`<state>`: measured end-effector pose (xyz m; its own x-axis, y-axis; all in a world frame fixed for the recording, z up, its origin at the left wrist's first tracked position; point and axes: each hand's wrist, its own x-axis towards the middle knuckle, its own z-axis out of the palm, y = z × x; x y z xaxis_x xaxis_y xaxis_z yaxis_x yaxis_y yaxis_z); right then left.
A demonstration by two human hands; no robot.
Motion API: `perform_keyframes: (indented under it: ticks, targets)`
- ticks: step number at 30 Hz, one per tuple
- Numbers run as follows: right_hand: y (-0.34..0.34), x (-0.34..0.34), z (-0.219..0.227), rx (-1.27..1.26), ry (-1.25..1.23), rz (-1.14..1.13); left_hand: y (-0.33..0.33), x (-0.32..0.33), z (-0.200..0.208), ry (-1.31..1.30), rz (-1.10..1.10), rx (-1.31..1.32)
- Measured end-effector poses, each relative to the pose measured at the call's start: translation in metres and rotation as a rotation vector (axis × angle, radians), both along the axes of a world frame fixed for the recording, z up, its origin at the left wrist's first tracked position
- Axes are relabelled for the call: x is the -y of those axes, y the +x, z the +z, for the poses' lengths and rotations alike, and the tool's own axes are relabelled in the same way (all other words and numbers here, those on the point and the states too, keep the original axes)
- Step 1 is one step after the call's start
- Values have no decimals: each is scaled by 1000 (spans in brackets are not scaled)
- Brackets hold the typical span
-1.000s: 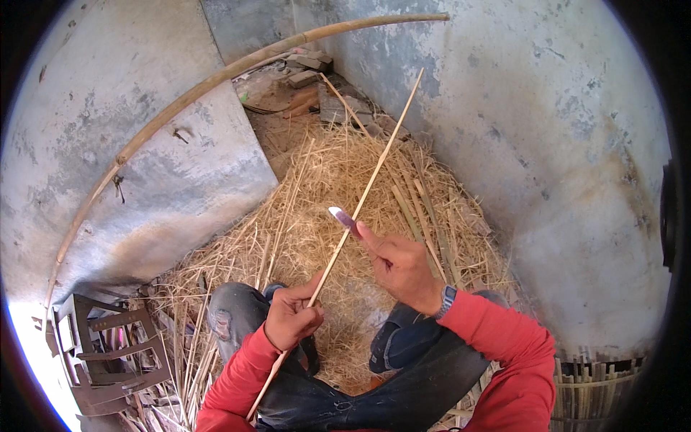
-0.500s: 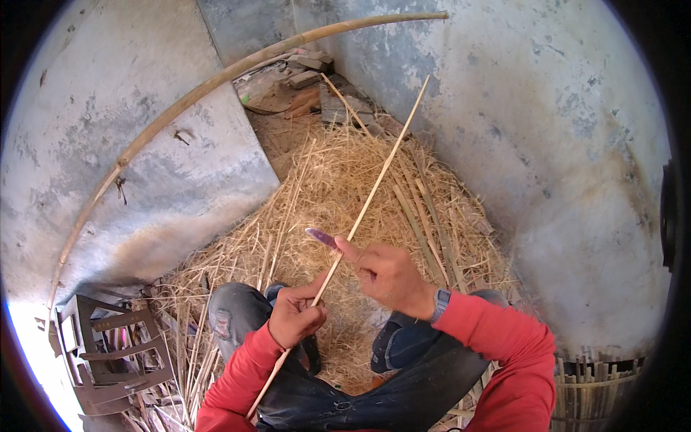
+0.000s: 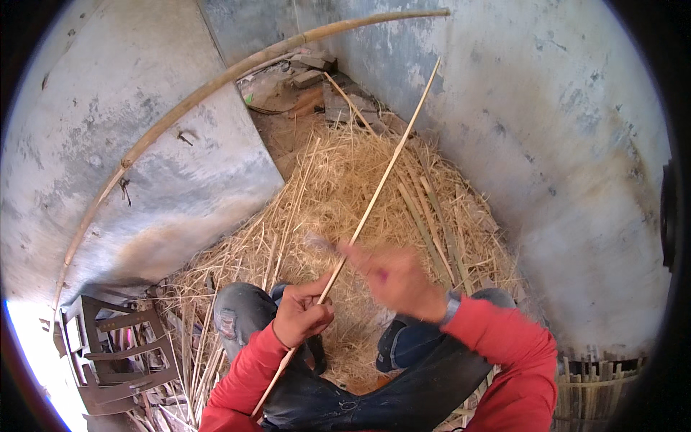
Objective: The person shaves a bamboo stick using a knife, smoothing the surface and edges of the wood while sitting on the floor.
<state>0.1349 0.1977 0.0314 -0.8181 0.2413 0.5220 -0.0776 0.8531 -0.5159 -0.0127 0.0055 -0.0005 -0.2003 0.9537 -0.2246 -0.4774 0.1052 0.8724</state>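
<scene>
Now blurrier, the probable blade (image 3: 317,242)

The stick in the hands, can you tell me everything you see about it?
The stick is long, thin, pale yellow and nearly straight, and looks like bamboo or wood. It slants above the straw, upper end leaning right, lower end near the left sleeve. The left hand grips it; the blurred right hand seems to touch it higher up.
</scene>
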Motion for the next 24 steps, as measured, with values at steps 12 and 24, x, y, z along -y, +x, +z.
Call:
perform_keyframes:
  ticks: [12, 24]
  targets:
    - [6, -104, 12, -241, -140, -608, 9, 7, 7, 36, -88, -164]
    - [-6, -13, 2, 115, -9, -46, -1, 7, 8, 59, 44, 49]
